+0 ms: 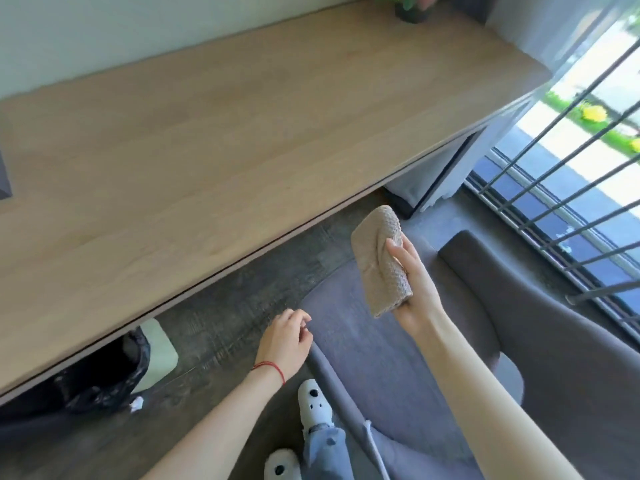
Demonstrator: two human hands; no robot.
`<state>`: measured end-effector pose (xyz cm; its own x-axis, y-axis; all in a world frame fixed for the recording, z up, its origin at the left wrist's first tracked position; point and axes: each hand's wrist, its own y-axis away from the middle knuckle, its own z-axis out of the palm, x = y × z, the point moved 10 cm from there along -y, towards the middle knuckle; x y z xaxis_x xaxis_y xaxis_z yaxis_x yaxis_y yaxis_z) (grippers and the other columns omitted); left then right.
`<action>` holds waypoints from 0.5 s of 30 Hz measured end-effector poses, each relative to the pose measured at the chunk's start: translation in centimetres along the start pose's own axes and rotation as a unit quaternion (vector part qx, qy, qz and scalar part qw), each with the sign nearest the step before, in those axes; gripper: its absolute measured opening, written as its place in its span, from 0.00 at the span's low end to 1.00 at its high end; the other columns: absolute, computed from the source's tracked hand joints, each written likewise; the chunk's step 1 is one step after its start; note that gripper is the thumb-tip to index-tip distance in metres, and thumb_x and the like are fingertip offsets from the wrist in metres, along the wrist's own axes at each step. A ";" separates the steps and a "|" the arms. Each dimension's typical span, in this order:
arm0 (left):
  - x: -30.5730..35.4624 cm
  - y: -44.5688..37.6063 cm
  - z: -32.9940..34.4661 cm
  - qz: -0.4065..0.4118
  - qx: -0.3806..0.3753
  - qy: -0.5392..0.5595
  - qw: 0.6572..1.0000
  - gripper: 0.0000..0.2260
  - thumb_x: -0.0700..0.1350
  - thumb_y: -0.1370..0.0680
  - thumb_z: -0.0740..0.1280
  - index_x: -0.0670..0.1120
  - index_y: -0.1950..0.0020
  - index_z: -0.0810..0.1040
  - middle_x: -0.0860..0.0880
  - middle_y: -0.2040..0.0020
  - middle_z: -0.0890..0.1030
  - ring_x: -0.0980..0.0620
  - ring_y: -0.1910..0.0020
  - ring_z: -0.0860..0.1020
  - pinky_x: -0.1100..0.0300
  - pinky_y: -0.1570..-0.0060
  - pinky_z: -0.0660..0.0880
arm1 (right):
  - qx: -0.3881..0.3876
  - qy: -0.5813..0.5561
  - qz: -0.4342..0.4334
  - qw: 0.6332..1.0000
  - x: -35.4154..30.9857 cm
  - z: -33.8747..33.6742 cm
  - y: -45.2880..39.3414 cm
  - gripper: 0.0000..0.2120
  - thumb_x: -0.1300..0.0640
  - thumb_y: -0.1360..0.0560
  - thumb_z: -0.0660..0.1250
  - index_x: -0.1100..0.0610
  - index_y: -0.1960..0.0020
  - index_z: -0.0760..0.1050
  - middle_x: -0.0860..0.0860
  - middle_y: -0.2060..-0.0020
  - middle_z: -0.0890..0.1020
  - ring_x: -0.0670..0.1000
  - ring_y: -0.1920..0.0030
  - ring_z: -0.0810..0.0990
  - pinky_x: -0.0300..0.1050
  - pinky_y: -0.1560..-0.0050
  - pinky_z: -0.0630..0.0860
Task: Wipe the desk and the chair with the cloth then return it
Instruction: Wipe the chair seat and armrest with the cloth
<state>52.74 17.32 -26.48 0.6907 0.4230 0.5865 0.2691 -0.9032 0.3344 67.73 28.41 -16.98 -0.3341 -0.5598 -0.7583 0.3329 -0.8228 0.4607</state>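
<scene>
Your right hand clamps the folded beige cloth above the grey chair's front edge, your left hand loosely open and empty; a weak grip may drop it on the floor.

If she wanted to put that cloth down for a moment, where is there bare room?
Most of the desk is bare, from its front edge back to the wall. Only the plant pot at the far right end and a dark object at the left edge crowd it. The chair seat beneath the cloth is bare too.
</scene>
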 end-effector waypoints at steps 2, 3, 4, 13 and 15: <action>-1.6 1.3 2.8 -0.080 -0.010 0.040 0.996 0.10 0.43 0.23 0.61 0.46 0.43 0.76 0.46 0.43 0.78 0.47 0.44 0.77 0.55 0.46 0.74 | 0.020 0.018 0.005 1.000 1.5 -2.1 1.5 0.17 0.56 0.22 0.61 0.49 0.33 0.70 0.54 0.46 0.80 0.51 0.54 0.80 0.44 0.61 0.79; -2.1 1.7 4.0 -0.105 -0.006 0.043 0.994 0.10 0.43 0.23 0.62 0.45 0.43 0.76 0.45 0.42 0.77 0.46 0.43 0.76 0.54 0.46 0.73 | 0.034 0.024 0.009 0.999 2.3 -3.4 2.1 0.17 0.56 0.22 0.62 0.48 0.34 0.71 0.53 0.47 0.80 0.51 0.55 0.80 0.45 0.61 0.79; -2.5 2.0 5.3 -0.121 -0.004 0.035 0.992 0.11 0.43 0.23 0.62 0.45 0.42 0.76 0.44 0.41 0.76 0.45 0.42 0.75 0.54 0.44 0.72 | 0.048 0.028 0.014 0.998 3.1 -4.7 2.6 0.16 0.56 0.23 0.63 0.47 0.36 0.72 0.53 0.48 0.81 0.51 0.57 0.81 0.46 0.62 0.79; -2.9 -1.0 11.5 -0.154 0.085 -0.099 0.979 0.13 0.45 0.25 0.64 0.52 0.41 0.74 0.48 0.39 0.73 0.45 0.39 0.68 0.49 0.46 0.69 | 0.111 0.151 0.064 0.980 12.5 -15.6 1.2 0.15 0.64 0.26 0.66 0.48 0.45 0.79 0.51 0.52 0.84 0.47 0.63 0.84 0.40 0.71 0.78; -3.2 -1.6 11.7 -0.167 0.113 -0.119 0.972 0.12 0.42 0.29 0.67 0.51 0.46 0.77 0.47 0.45 0.76 0.43 0.43 0.70 0.48 0.48 0.69 | 0.117 0.180 0.070 0.974 13.7 -17.8 -0.1 0.15 0.64 0.26 0.67 0.46 0.46 0.79 0.50 0.51 0.84 0.47 0.62 0.84 0.39 0.70 0.78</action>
<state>57.94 16.52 -37.53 0.6674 0.6913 0.2771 0.6277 -0.7223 0.2903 78.78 22.60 -35.64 0.0446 -0.6314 -0.7742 0.1283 -0.7649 0.6312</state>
